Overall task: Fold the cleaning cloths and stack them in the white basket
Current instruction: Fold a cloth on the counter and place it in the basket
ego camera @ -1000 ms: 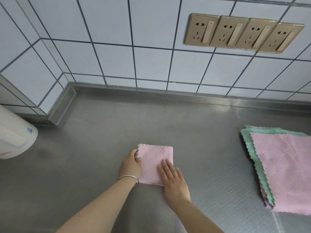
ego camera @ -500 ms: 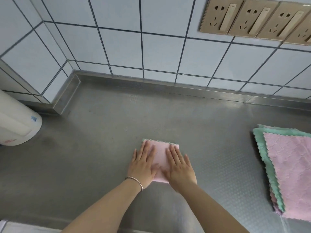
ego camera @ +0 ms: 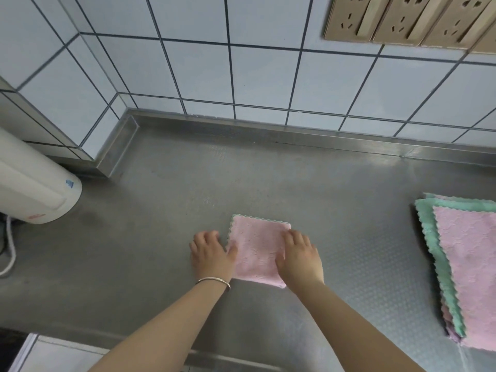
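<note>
1. one folded cloth (ego camera: 256, 251), pink with a green scalloped edge, flat on the bench (ego camera: 335, 200) near its front middle.
2. one pile (ego camera: 464, 269) of unfolded cloths at the right edge, well apart from the folded one: pink on top, green beneath, more pink and green edges peeking out below; exact number in the pile impossible to tell.
3. two hands, both palm down on the bench.
4. left hand (ego camera: 212, 255) just beside the cloth's left edge, thumb touching that edge, fingers (ego camera: 206, 236) curled loosely onto the metal, gripping nothing. one thin silver bangle (ego camera: 213, 281) on that wrist.
5. right hand (ego camera: 300, 257) resting on the cloth's right side, fingers (ego camera: 295, 236) bent a little and pressing on the fabric, thumb lying across the cloth; no pinch visible.
6. both forearms bare, reaching in from the lower edge and angled towards each other.
7. three beige sockets (ego camera: 402, 20) plainly visible in a row on the tiled wall (ego camera: 241, 63) at top right, with the corner of a fourth cut off by the picture's edge.
8. one white cylindrical appliance (ego camera: 35, 183) on the left, lying tilted, with one white cord (ego camera: 9, 248) looping below it.
</note>
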A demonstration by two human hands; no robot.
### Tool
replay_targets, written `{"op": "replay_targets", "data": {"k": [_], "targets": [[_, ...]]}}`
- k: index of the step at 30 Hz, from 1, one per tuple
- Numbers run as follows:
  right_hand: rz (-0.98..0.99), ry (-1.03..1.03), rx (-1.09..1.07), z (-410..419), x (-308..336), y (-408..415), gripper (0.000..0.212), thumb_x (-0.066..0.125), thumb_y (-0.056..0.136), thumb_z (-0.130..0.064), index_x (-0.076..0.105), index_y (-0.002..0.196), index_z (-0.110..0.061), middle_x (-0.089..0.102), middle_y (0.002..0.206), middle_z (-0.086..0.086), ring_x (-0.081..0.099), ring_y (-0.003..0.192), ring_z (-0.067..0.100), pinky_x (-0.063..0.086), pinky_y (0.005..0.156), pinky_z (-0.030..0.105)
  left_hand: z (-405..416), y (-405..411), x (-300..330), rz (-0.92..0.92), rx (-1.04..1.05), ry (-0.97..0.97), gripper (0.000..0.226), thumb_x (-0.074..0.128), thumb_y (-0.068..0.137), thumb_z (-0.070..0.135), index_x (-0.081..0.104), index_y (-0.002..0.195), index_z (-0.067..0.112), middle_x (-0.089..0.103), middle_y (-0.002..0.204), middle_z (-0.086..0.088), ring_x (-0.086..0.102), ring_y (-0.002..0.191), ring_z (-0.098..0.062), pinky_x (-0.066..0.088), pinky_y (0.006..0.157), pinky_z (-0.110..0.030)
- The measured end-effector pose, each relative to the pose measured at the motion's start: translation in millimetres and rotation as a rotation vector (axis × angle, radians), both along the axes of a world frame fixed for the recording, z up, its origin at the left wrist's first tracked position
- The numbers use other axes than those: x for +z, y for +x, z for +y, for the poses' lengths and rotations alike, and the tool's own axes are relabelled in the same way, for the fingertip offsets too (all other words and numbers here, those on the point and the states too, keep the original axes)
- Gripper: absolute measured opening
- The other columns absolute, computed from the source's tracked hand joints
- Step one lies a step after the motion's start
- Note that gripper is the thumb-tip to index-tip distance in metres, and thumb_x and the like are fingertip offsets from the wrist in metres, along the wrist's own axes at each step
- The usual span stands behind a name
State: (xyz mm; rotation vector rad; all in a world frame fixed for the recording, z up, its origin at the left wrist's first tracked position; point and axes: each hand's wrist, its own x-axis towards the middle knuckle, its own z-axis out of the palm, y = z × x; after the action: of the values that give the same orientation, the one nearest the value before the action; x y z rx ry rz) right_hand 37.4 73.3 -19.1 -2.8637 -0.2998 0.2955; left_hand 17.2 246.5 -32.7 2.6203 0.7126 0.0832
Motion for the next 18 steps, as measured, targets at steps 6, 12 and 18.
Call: {"op": "replay_targets", "data": {"k": [6, 12, 18], "targets": [[0.459, 0.419, -0.626, 3.3, 9.9, 8.4, 0.032, 0.048, 0.086, -0.019, 0.051, 0.116, -0.009, 0.059, 0.111, 0.009, 0.055, 0.097, 0.027, 0.041, 0.076, 0.029, -10.5, 0.8, 4.0, 0.28, 0.056, -0.05, 0.035, 0.057, 0.079, 0.045, 0.064, 0.099, 0.017, 0.047, 0.117, -0.006, 0.042, 0.111, -0.028, 0.037, 0.092, -0.034], [0.602, 0.579, -0.66, -3.0, 15.1, 8.2, 0.024, 0.05, 0.086, -0.025, 0.056, 0.103, -0.009, 0.057, 0.096, 0.006, 0.054, 0.09, 0.025, 0.04, 0.073, 0.029, -19.7, 8.5, 24.6, 0.276, 0.135, -0.511, 0.027, 0.06, 0.083, 0.027, 0.049, 0.101, 0.011, 0.061, 0.105, -0.011, 0.056, 0.093, -0.029, 0.04, 0.076, -0.03], [0.407, 0.877, -0.656, -4.6, 40.4, -5.9, 0.017, 0.051, 0.092, -0.027, 0.048, 0.103, -0.014, 0.055, 0.098, 0.001, 0.052, 0.09, 0.019, 0.038, 0.075, 0.029, -16.1, 16.7, 40.3, 0.352, 0.285, -1.113, 0.071, 0.064, 0.056, 0.057, 0.06, 0.113, 0.015, 0.064, 0.116, -0.007, 0.061, 0.105, -0.023, 0.047, 0.094, -0.033]]}}
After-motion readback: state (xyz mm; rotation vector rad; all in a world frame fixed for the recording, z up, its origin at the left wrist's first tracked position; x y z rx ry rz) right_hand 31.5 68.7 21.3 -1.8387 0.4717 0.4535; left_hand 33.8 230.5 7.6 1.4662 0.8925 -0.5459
